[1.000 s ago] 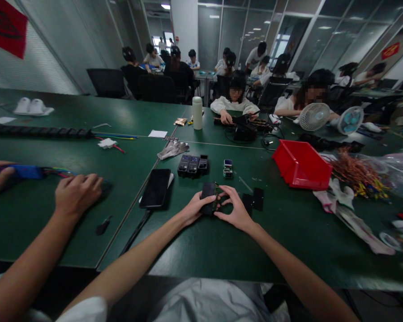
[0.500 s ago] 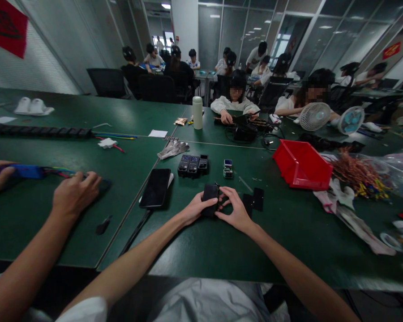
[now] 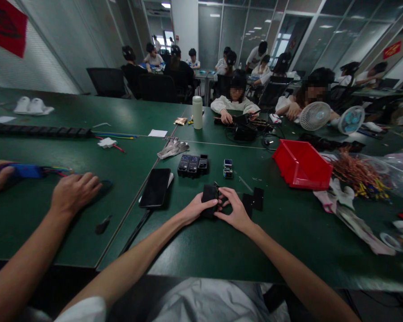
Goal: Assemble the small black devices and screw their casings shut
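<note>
A small black case (image 3: 208, 195) is between my two hands over the green table. My left hand (image 3: 195, 209) is closed on its left side, thumb across the front. With bent fingers, my right hand (image 3: 235, 209) touches the case's right edge; anything small between those fingertips is too tiny to make out. Two flat black plates (image 3: 258, 199) lie just right of my right hand. Beyond the case are a group of black modules (image 3: 192, 164) and a small circuit board unit with a screen (image 3: 228, 168). A black phone (image 3: 155, 188) rests to the left.
At the left, a co-worker's hands (image 3: 74, 192) are by a blue device (image 3: 28, 171) with wires. A red bin (image 3: 302, 164), copper wires (image 3: 352, 172) and gloves (image 3: 352, 214) lie at the right. A pale bottle (image 3: 197, 112) stands farther back, near a seated person.
My hands have barely moved, with the case still between them. The co-worker's right hand at the left has shifted slightly and its fingers lie flatter.
</note>
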The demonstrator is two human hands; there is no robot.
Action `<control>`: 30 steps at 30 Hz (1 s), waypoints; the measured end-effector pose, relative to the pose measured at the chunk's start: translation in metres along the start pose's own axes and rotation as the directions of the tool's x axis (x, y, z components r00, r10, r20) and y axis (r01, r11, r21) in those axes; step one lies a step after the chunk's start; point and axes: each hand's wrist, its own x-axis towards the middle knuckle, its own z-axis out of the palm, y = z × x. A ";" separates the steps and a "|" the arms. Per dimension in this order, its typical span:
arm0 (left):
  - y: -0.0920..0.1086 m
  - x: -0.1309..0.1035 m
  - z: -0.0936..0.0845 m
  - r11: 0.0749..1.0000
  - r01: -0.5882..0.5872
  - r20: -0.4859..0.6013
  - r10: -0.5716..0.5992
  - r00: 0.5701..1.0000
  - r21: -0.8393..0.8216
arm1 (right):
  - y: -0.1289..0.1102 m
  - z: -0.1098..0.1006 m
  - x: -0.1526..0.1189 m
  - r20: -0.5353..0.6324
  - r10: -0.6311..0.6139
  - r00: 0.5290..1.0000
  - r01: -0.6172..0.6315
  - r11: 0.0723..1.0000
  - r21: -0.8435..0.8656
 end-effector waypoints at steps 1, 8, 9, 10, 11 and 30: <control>0.000 0.000 0.000 1.000 -0.006 0.003 0.006 1.000 -0.001 | 0.000 0.000 0.000 0.000 -0.001 1.000 0.001 1.000 -0.002; -0.004 0.002 -0.002 0.998 -0.052 -0.005 0.052 0.999 0.020 | -0.002 0.001 -0.002 -0.037 -0.003 0.999 0.002 0.999 -0.033; -0.005 0.003 -0.002 0.998 -0.060 -0.009 0.061 0.998 0.028 | -0.003 0.002 -0.002 -0.050 -0.003 0.999 0.001 0.999 -0.038; -0.006 0.004 -0.002 0.997 -0.068 -0.019 0.069 0.997 0.040 | -0.004 0.002 -0.002 -0.063 -0.003 0.998 0.000 0.999 -0.042; -0.008 0.004 -0.002 0.996 -0.074 -0.035 0.077 0.996 0.057 | -0.004 0.002 -0.002 -0.079 -0.002 0.997 -0.002 0.999 -0.043; -0.018 0.014 -0.007 0.988 -0.154 -0.061 0.155 0.986 0.017 | -0.002 0.001 -0.001 -0.088 -0.118 0.989 0.111 0.991 -0.077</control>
